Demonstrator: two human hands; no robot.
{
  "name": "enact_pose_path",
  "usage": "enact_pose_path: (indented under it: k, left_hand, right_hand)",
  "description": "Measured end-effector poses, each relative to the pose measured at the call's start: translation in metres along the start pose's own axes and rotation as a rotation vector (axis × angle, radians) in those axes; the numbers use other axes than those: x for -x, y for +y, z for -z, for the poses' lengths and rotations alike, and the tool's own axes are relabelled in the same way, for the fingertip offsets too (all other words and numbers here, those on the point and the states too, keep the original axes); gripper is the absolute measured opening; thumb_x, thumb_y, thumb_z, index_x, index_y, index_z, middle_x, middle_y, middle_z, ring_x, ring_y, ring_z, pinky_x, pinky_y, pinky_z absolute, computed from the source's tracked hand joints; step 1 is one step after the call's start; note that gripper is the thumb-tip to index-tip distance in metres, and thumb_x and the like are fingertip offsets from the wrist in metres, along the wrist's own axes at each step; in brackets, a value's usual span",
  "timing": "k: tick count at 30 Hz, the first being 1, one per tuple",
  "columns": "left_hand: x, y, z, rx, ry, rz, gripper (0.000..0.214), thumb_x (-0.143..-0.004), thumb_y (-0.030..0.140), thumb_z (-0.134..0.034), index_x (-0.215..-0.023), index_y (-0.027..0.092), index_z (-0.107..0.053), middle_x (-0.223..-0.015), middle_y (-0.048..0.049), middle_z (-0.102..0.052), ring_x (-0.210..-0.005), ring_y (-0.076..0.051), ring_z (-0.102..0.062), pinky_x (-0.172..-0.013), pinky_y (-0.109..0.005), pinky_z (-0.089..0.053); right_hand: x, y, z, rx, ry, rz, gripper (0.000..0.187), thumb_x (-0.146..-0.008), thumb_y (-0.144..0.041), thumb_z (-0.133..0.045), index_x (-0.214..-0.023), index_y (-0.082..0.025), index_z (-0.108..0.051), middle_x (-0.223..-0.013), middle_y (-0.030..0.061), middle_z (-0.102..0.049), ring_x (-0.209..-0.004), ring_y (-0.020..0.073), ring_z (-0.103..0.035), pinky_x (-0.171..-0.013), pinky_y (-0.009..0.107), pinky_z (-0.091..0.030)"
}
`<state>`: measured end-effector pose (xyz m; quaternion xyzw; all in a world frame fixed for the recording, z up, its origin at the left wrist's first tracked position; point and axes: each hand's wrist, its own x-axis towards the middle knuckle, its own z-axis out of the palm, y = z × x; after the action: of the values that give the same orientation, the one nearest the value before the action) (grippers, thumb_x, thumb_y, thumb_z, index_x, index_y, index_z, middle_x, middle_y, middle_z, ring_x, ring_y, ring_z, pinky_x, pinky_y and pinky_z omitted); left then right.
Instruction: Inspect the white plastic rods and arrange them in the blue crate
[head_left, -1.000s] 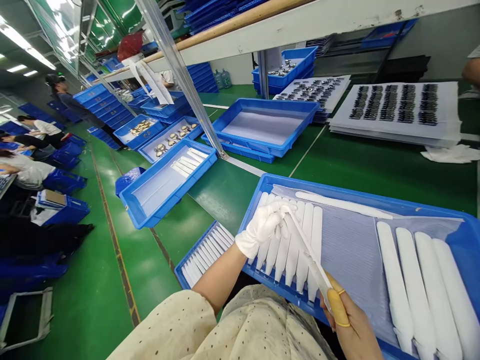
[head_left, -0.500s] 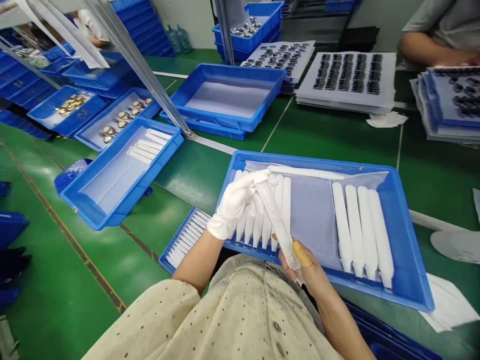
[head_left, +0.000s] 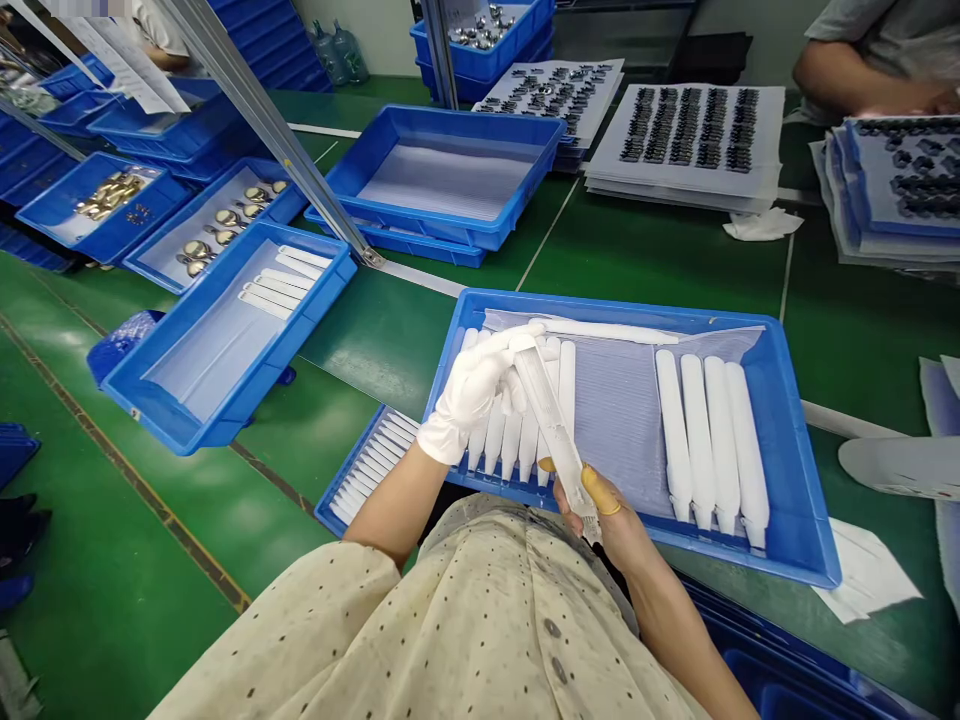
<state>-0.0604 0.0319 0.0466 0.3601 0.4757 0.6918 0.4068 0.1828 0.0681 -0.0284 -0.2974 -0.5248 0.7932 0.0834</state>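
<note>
Logged from my remote seat: one clear plastic sleeve (head_left: pixel 555 430), contents hard to make out, held level and firmly pinched at both ends by the white-gloved left hand (head_left: pixel 469 395) and right hand (head_left: pixel 601 512), over the blue tray (head_left: pixel 637 305).

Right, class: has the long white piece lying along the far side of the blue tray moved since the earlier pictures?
No. The long white piece sits where it did against the blue tray's far rim; only the camera view shifted.
</note>
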Motion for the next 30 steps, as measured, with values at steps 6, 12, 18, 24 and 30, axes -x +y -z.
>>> enact_pose_path:
  k: [6,12,18,24,30]
  left_hand:
    - [-0.002,0.002,-0.003,0.057,-0.006,0.091,0.071,-0.094,0.071,-0.056,-0.126,0.011,-0.076,-0.109,-0.0189,-0.081,-0.039,-0.008,-0.052,-0.035,-0.023,-0.033]
    - [-0.001,0.0,-0.006,-0.113,-0.024,-0.085,0.06,-0.095,0.072,-0.064,-0.111,0.016,-0.079,-0.115,-0.0149,-0.079,-0.07,-0.015,-0.068,-0.058,-0.026,-0.052]
    - [0.001,-0.008,-0.008,-0.123,-0.038,-0.197,0.03,-0.096,0.047,-0.076,-0.088,0.018,-0.08,-0.105,-0.0092,-0.078,-0.11,-0.025,-0.073,-0.105,-0.037,-0.055]
    - [-0.023,-0.017,0.004,0.081,0.212,0.108,0.061,-0.096,0.071,-0.058,-0.087,0.014,-0.079,-0.085,-0.012,-0.079,-0.087,-0.026,-0.076,-0.084,-0.038,-0.061]
    - [-0.047,-0.088,0.012,-0.238,0.065,0.048,0.058,-0.098,0.054,-0.063,-0.144,0.018,-0.066,-0.151,-0.0154,-0.064,-0.137,-0.029,-0.063,-0.122,-0.048,-0.044]
  right_hand:
    - [0.002,-0.001,0.001,0.034,0.019,0.015,0.067,-0.096,-0.083,-0.046,-0.092,-0.018,-0.064,-0.069,0.0007,-0.051,-0.054,0.0102,-0.039,-0.056,0.027,-0.04]
    - [0.005,0.005,-0.001,0.318,0.27,0.108,0.053,-0.087,-0.068,-0.072,-0.112,-0.023,-0.06,-0.092,0.0041,-0.062,-0.084,0.0207,-0.061,-0.079,0.035,-0.054]
    - [0.004,0.007,-0.01,0.613,0.397,0.128,0.048,-0.091,-0.059,-0.067,-0.122,-0.023,-0.061,-0.095,0.0075,-0.073,-0.084,0.0274,-0.067,-0.08,0.042,-0.052]
    - [0.012,0.003,-0.01,0.525,0.279,0.242,0.063,-0.098,-0.053,-0.06,-0.153,-0.022,-0.051,-0.109,0.0104,-0.071,-0.089,0.0247,-0.067,-0.081,0.04,-0.056]
    - [-0.026,0.003,0.042,0.444,0.502,0.058,0.076,-0.099,-0.043,-0.054,-0.166,-0.014,-0.031,-0.077,0.0025,-0.062,-0.064,0.0207,-0.059,-0.065,0.037,-0.053]
